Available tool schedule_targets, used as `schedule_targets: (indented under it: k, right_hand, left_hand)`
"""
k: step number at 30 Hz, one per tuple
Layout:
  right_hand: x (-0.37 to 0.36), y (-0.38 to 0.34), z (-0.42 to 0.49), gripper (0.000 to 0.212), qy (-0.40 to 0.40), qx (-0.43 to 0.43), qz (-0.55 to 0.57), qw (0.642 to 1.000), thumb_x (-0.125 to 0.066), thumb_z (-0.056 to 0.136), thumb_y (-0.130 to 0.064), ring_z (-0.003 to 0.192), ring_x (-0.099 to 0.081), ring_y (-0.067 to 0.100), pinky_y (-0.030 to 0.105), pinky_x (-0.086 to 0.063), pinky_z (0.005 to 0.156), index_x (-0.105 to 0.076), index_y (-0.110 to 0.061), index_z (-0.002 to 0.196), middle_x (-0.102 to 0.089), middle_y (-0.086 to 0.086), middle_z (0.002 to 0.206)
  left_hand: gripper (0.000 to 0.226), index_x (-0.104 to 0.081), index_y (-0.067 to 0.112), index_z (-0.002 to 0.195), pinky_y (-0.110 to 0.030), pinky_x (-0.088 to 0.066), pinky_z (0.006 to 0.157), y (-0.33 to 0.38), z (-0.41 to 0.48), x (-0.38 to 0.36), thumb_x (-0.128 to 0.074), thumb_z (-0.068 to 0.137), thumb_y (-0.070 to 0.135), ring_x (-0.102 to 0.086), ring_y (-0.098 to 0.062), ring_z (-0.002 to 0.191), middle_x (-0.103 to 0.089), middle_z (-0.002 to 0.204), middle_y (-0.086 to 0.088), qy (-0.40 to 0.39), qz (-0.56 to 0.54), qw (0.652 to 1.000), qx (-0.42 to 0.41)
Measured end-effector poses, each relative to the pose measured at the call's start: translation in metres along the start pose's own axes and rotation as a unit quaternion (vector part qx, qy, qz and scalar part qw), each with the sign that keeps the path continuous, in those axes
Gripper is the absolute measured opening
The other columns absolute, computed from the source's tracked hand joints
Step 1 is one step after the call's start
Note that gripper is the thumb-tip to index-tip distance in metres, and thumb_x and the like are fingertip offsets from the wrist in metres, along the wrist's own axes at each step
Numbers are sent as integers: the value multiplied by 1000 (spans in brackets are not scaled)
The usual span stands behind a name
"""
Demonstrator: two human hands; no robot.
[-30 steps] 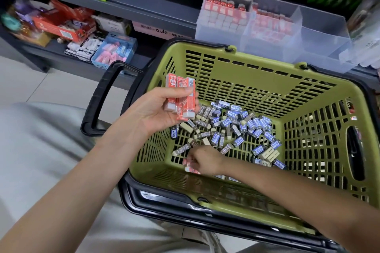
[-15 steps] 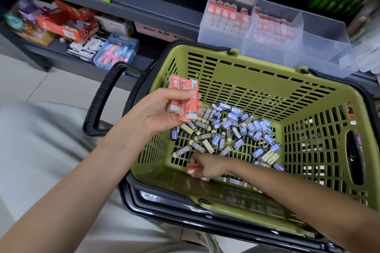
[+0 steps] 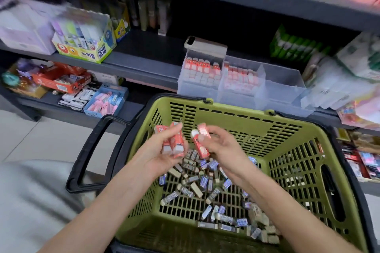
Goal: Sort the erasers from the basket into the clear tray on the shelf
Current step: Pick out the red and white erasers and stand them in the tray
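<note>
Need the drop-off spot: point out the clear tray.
Head view, upper centre-right: the clear tray sits on the shelf just behind the far rim of the green basket.

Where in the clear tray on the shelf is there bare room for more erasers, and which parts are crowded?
In the clear tray, the right compartment looks bare, bordered by the middle divider and the plastic packets beside it. The left compartment and middle compartment are crowded with red erasers.

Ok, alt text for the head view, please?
The left hand grips a bunch of red erasers and the right hand holds two more above a green basket. Blue and grey erasers litter its floor; behind, a clear tray on the shelf holds rows of red erasers.
</note>
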State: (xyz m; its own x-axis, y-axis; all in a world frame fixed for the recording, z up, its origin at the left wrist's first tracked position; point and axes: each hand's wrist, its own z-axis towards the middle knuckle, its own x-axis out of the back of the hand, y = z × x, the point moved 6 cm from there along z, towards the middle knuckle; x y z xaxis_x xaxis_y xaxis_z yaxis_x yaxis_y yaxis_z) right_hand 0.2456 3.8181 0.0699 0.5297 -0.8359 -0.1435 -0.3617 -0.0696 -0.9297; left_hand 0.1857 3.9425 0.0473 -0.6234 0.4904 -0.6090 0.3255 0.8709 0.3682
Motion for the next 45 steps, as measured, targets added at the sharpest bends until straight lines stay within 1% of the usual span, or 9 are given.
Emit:
schedule_targets:
  k: [6, 11, 15, 21, 24, 30, 33, 39, 45]
  right_hand:
    - [-14, -72, 5, 22, 103, 168, -96, 976, -67, 85, -19, 82, -69, 16, 28, -54, 70, -60, -16, 106, -72, 2, 91]
    - [-16, -93, 4, 26, 233, 295, -455, 807, -61, 85, -43, 90, -47, 10, 28, -37, 85, -69, -26, 103, -64, -11, 99]
    - [-17, -96, 5, 39, 244, 329, -518, 751, -47, 88, -48, 89, -47, 16, 31, -37, 80, -72, -19, 95, -61, -7, 97]
    - [-5, -99, 16, 22, 170, 247, -228, 926, -59, 84, -46, 100, -49, 13, 30, -43, 89, -73, -30, 80, -54, -12, 95]
    - [5, -106, 21, 36, 125, 197, -31, 972, -57, 77, -51, 89, -63, 12, 18, -49, 72, -75, -20, 80, -64, 2, 96]
    - [33, -125, 35, 33, 83, 138, -61, 985, -52, 84, -47, 45, -29, 9, 16, -27, 43, -61, -23, 64, -38, -7, 48]
    - [50, -128, 46, 10, 90, 127, -135, 979, -53, 94, -29, 44, -32, 2, 16, -28, 47, -54, -19, 93, -44, -16, 46]
    - [80, -156, 77, 11, 154, 189, -195, 950, -61, 89, -5, 51, -49, 4, 17, -41, 51, -64, -14, 85, -57, 2, 63]
    - [77, -171, 129, 16, 191, 217, -306, 907, -63, 87, -8, 92, -64, 16, 30, -51, 88, -70, -11, 101, -70, 3, 97]
  left_hand:
    - [50, -74, 9, 87, -34, -55, 58, 8, 16, -62, -73, 57, 50, -70, -22, 71, -73, 87, -12, -112, 17, 992, -47]
    - [58, -78, 12, 76, -35, -58, 65, 18, 21, -85, -63, 55, 64, -72, -21, 77, -74, 84, -10, -136, 20, 988, -65]
    - [56, -77, 10, 89, -39, -53, 90, 20, 24, -92, -67, 64, 58, -70, -26, 92, -72, 99, -12, -156, 0, 986, -49]
    - [27, -74, 6, 77, -34, -56, 63, 26, 30, -102, -71, 67, 31, -68, -23, 72, -69, 80, -11, -175, -21, 984, -25]
    - [19, -73, 5, 80, -26, -49, 48, 33, 27, -112, -69, 66, 17, -64, -22, 59, -69, 77, -12, -199, -8, 979, -31]
    - [18, -70, -2, 77, -31, -56, 49, 38, 27, -110, -72, 61, 6, -65, -24, 59, -66, 75, -16, -170, 5, 985, -9]
    - [18, -74, 1, 69, -31, -55, 49, 46, 20, -112, -76, 51, 6, -66, -24, 61, -68, 77, -15, -176, -4, 984, -20]
    - [18, -71, 4, 80, -31, -56, 53, 92, 21, -122, -72, 62, 7, -67, -23, 68, -67, 83, -13, -165, -73, 978, -105]
    - [3, -73, 7, 64, -32, -59, 63, 129, 35, -125, -72, 63, 9, -70, -20, 66, -71, 75, -10, -142, -129, 962, -195]
